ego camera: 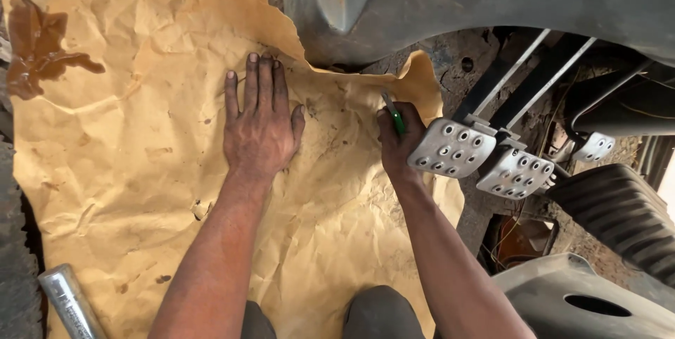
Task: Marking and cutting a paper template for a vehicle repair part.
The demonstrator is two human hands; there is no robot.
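We saw the left hand point(259, 128) lying palm down on a wide sheet of crumpled tan paper point(140, 163) spread over the vehicle floor, its fingers point(264, 82) straight, close together and flat against the sheet, holding nothing. Just beyond those fingertips the paper's torn edge met a grey moulded panel point(436, 1). Well off to the far side of the left fingers, near the sheet's corner, sat a dark brown wet stain point(35, 50).

The right hand point(399, 143) was curled shut around a slim green-handled tool point(395, 115), whose upper end stuck out above the knuckles; we could not tell what kind of tip it had. That tool was near the paper's wavy edge, and the closed fingers rested on the paper there. Just beside the right fingers, on the side away from the left hand, stood a metal pedal point(450, 148) with round holes, nearly touching the knuckles. A second perforated pedal point(515, 172) followed, a smaller one point(594, 148) farther out, and below them a broad ribbed black pedal point(622, 216).

Back toward the person's body, well apart from both hands, a shiny metal cylinder point(69, 302) lay at the paper's near edge
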